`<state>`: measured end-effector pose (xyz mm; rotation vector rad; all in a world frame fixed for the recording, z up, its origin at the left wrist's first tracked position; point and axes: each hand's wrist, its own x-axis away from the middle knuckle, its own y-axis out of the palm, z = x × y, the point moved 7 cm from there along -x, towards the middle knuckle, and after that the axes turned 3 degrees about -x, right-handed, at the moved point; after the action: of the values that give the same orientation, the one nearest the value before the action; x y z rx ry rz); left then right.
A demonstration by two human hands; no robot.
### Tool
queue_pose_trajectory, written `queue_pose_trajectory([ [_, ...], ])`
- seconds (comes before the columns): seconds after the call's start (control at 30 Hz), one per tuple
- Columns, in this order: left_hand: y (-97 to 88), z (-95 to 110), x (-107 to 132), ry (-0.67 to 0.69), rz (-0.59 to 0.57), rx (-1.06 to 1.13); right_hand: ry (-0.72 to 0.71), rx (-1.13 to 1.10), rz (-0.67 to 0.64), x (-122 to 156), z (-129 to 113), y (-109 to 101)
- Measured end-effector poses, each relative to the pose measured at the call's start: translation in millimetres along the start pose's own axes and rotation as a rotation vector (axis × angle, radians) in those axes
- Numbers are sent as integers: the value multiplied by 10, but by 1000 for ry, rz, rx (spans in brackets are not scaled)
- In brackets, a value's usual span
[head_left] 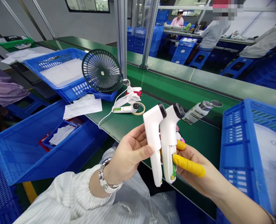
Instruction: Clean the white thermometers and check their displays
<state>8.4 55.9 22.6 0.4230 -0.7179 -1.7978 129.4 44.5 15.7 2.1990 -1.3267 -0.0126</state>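
Note:
My left hand [130,155], with a watch at the wrist, grips a white infrared thermometer [153,140], thumb on its near side. Close beside it, my right hand [191,165] holds a second white thermometer [169,130]. Yellow finger covers sheathe some of the right hand's fingers. Both thermometers stand roughly upright with their black tips at the top. The lower handle of the right one is uncovered, and green shows inside. Behind my right hand is a small pink and black thing, mostly hidden. Another thermometer [125,109] lies on the green bench by a tape roll [141,109].
A metal-topped bottle [198,110] stands behind my right hand. A blue crate [233,149] is at the right; a blue bin [30,152] and basket [65,87] are at the left. A dark fan [102,71] with a white cable stands near the post [121,37]. People sit beyond.

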Motion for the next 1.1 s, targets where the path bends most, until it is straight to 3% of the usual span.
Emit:
queue_pose_trajectory([
  [0.3, -52, 41, -2, 38, 39, 6, 30, -72, -36, 14, 44, 12],
  [0.67, -55, 47, -35, 47, -15, 20, 81, -69, 2, 24, 86, -33],
  [1.1, -63, 70, -8, 79, -1, -11, 64, -58, -65, 4, 25, 71],
])
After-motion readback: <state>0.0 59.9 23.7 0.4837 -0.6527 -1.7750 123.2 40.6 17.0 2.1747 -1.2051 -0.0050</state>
